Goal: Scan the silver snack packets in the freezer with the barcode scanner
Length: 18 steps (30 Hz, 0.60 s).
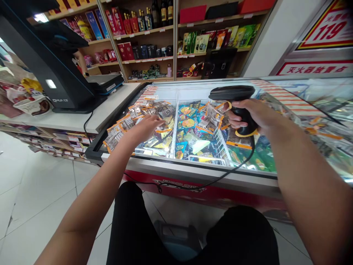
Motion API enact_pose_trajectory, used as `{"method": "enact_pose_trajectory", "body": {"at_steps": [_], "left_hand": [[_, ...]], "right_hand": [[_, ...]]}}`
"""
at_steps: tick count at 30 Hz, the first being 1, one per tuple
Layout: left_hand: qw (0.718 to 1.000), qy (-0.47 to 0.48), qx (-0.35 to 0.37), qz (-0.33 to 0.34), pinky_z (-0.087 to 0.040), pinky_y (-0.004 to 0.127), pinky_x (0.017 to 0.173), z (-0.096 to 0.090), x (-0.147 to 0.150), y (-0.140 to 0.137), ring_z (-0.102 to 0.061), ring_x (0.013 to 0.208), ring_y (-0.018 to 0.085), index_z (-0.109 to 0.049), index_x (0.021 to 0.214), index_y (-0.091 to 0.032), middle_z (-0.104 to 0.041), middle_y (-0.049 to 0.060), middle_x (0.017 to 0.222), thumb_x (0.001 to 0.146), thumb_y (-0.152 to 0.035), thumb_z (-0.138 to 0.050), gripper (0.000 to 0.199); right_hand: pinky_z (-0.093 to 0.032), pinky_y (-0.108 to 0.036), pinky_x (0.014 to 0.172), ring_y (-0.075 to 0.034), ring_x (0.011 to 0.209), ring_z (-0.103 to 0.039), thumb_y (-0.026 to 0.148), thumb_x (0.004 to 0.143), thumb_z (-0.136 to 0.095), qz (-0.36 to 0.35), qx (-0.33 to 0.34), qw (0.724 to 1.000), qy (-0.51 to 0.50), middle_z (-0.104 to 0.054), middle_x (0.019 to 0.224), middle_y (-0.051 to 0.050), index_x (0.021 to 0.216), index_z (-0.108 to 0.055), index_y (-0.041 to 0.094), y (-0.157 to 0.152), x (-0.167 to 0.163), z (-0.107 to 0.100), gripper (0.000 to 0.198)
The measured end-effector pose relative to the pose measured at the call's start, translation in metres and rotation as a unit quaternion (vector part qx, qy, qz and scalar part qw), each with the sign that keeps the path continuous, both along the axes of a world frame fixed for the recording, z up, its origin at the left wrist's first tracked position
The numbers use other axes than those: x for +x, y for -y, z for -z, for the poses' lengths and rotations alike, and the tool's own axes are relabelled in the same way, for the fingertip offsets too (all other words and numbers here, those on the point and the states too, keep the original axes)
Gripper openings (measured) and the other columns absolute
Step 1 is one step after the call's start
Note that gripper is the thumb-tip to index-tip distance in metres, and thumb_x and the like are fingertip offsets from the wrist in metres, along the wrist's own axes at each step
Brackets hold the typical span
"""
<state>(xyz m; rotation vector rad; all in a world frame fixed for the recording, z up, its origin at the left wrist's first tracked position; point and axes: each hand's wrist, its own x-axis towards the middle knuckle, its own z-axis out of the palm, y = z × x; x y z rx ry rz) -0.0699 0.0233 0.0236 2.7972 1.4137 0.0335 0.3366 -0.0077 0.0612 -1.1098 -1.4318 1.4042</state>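
Wrapping my right hand (255, 112) round the scanner (233, 92), I held it over the freezer (171, 165), presumably raised to clear the packets (114, 138); my left hand (149, 127) lay among them in the compartment along the left edge, whether gripping any I couldn't tell.

Handheld barcode scanner (234, 92): corded, black, yellow-orange trim at trigger and handle base. Held up right of centre; head sits roughly level, nose toward left edge of frame, handle pointing down. Orange-edged packets (117, 136): brown-and-silver print, too small to read; heaped left of centre, overlapping, lying at mixed angles.
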Motion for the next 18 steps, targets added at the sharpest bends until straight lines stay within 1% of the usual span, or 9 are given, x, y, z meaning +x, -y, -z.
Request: {"method": "enact_pose_trajectory", "body": {"at_steps": [2,4,6,7,9,11,13,15,18], "left_hand": [[0.996,0.057,-0.041,0.050,-0.046,0.048,0.136,0.005,0.021,0.000,-0.053,0.166,0.030,-0.056,0.174,-0.020,-0.060,0.016,0.177,0.102,-0.003,-0.044,0.075],[0.986,0.114,-0.091,0.084,-0.047,0.043,0.136,0.009,0.040,0.001,-0.055,0.165,0.024,-0.050,0.178,-0.021,-0.057,0.013,0.181,0.103,-0.002,-0.038,0.079],[0.978,0.155,-0.105,0.094,-0.046,0.044,0.137,0.010,0.054,0.002,-0.053,0.167,0.024,-0.050,0.177,-0.023,-0.056,0.013,0.182,0.108,-0.008,-0.036,0.072],[0.977,0.170,-0.092,0.086,-0.046,0.048,0.138,0.010,0.058,0.004,-0.052,0.168,0.027,-0.052,0.176,-0.024,-0.056,0.014,0.181,0.113,-0.016,-0.038,0.065],[0.979,0.186,-0.052,0.059,-0.044,0.057,0.137,0.007,0.065,0.009,-0.051,0.167,0.035,-0.058,0.172,-0.028,-0.058,0.018,0.175,0.119,-0.038,-0.047,0.055],[0.981,0.182,-0.045,0.050,-0.046,0.061,0.134,0.003,0.070,0.015,-0.055,0.161,0.040,-0.063,0.168,-0.031,-0.061,0.020,0.166,0.116,-0.059,-0.056,0.059],[0.980,0.169,-0.078,0.067,-0.049,0.058,0.130,-0.001,0.076,0.019,-0.061,0.154,0.040,-0.070,0.160,-0.031,-0.064,0.018,0.158,0.111,-0.067,-0.064,0.060],[0.975,0.167,-0.117,0.087,-0.054,0.051,0.125,-0.002,0.080,0.017,-0.068,0.144,0.036,-0.075,0.150,-0.027,-0.066,0.017,0.154,0.109,-0.068,-0.067,0.059],[0.969,0.167,-0.140,0.115,-0.061,0.043,0.113,0.000,0.085,0.004,-0.074,0.129,0.031,-0.073,0.143,-0.020,-0.066,0.019,0.155,0.105,-0.067,-0.070,0.061]], "right_hand": [[-0.031,-0.025,0.045,-0.010,0.048,-0.037,0.039,0.092,-0.085,-0.005,0.002,1.000,-0.002,-0.048,0.064,0.004,0.088,-0.056,0.023,0.000,0.001,0.000,0.033],[-0.031,-0.024,0.045,-0.010,0.049,-0.036,0.042,0.091,-0.086,-0.022,0.000,1.000,0.000,-0.048,0.063,0.004,0.085,-0.055,0.023,0.000,0.002,0.000,0.037],[-0.031,-0.025,0.045,-0.010,0.049,-0.036,0.044,0.091,-0.086,-0.042,-0.003,0.999,0.007,-0.047,0.062,0.004,0.086,-0.058,0.022,0.000,0.003,0.000,0.035],[-0.031,-0.025,0.046,-0.010,0.049,-0.036,0.044,0.092,-0.086,-0.049,-0.003,0.999,0.013,-0.048,0.062,0.003,0.088,-0.060,0.022,-0.001,0.003,0.001,0.034],[-0.032,-0.026,0.046,-0.010,0.047,-0.038,0.044,0.094,-0.084,-0.057,0.001,0.998,0.029,-0.051,0.064,0.002,0.090,-0.061,0.022,-0.001,0.003,0.003,0.032],[-0.032,-0.026,0.046,-0.010,0.048,-0.039,0.044,0.094,-0.083,-0.056,0.009,0.998,0.037,-0.052,0.065,0.002,0.091,-0.061,0.021,-0.002,0.004,0.005,0.032],[-0.032,-0.025,0.046,-0.010,0.049,-0.039,0.043,0.094,-0.084,-0.058,0.017,0.998,0.035,-0.051,0.065,0.003,0.092,-0.061,0.021,-0.003,0.004,0.007,0.032],[-0.031,-0.025,0.047,-0.010,0.051,-0.038,0.042,0.095,-0.084,-0.065,0.017,0.997,0.032,-0.049,0.064,0.003,0.094,-0.061,0.022,-0.002,0.004,0.008,0.031],[-0.030,-0.026,0.048,-0.010,0.050,-0.038,0.042,0.099,-0.081,-0.080,0.015,0.996,0.043,-0.048,0.063,0.003,0.090,-0.057,0.023,0.000,0.002,0.006,0.032]]}}
